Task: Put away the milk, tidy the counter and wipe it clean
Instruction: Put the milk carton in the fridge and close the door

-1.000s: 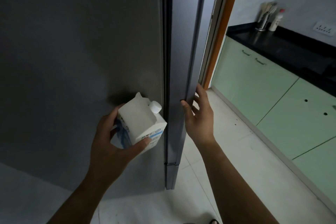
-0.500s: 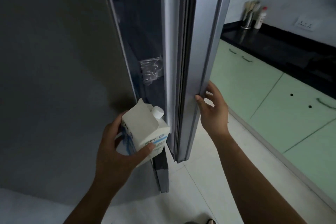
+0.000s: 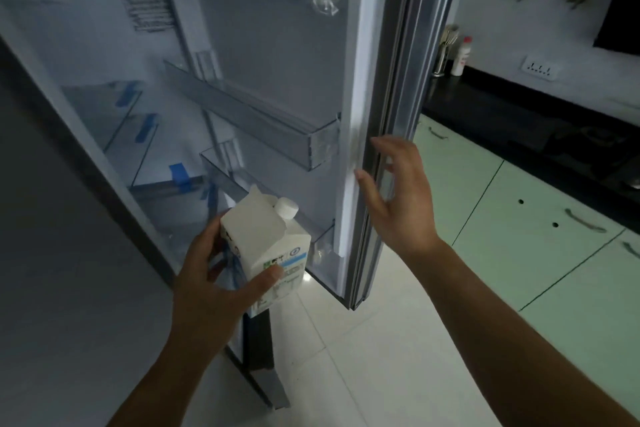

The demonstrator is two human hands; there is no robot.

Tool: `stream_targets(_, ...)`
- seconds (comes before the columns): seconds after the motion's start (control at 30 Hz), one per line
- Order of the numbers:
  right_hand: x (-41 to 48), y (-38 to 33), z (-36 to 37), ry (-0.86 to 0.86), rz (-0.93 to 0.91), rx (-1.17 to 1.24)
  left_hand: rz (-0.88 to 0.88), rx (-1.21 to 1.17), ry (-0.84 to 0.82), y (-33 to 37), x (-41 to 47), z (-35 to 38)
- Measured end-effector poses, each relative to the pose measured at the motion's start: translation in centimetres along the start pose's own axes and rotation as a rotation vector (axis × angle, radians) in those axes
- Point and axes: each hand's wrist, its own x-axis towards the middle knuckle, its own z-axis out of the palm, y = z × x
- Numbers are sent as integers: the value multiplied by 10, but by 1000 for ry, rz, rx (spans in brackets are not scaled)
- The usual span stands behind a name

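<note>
My left hand grips a white milk carton with a round white cap, held upright in front of the open fridge. The fridge door stands swung wide to the right. My right hand is at the door's outer edge, fingers spread, just touching or just off it. Clear door bins line the inside of the door, and glass shelves with blue tape sit inside the fridge. The carton is level with the lowest door bin.
A black counter runs along the right over pale green cabinets. A utensil holder and a white bottle stand at its far end. White floor tiles lie below.
The fridge door has swung from nearly closed to wide open, showing shelves and door bins. My right hand has loosened from gripping the door's edge. The carton stays in my left hand.
</note>
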Motion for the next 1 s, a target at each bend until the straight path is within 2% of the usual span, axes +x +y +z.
stream_targets(0.13, 39, 7, 13, -146, -213, 25, 23, 4, 46, 5, 22, 19)
stream_targets(0.23, 70, 20, 24, -216, -313, -128, 44, 27, 83, 9, 36, 34)
stream_targets(0.3, 89, 33, 32, -224, -298, -287, 62, 46, 135, 14, 45, 44)
stream_targets(0.37, 106, 51, 38, -203, -268, -335, 95, 69, 164, 19, 53, 55)
stream_targets(0.6, 142, 111, 34, -216, -237, -275, -1, -23, 183, 10, 88, 73)
stream_targets(0.8, 181, 160, 33, -210, -201, -268, 15, -110, 184, 4, 147, 91)
stream_targets(1.0, 217, 196, 49, -269, -163, -287, -2, -102, 187, -15, 212, 109)
